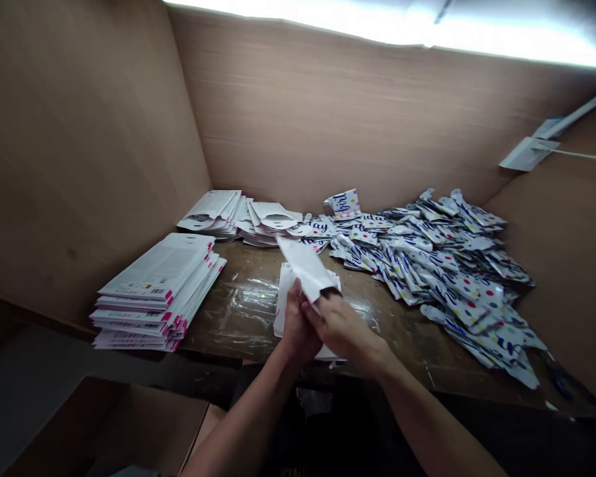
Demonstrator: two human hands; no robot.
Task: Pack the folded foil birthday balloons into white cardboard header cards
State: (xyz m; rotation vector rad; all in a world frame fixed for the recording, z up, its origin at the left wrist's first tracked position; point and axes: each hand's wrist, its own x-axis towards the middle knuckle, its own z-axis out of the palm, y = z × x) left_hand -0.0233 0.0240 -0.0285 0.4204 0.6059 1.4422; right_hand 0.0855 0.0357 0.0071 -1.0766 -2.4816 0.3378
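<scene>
Over the table [241,291]: we are holding a white packet [304,262] aslant
Left hand [298,326]: curled around its near end, likely bracing
Right hand [346,329]: resting at its mouth, grip hidden

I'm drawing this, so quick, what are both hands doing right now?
Left hand: closed, holding the white envelope.
Right hand: at the envelope's open end; can't tell whether it's holding anything.
</scene>
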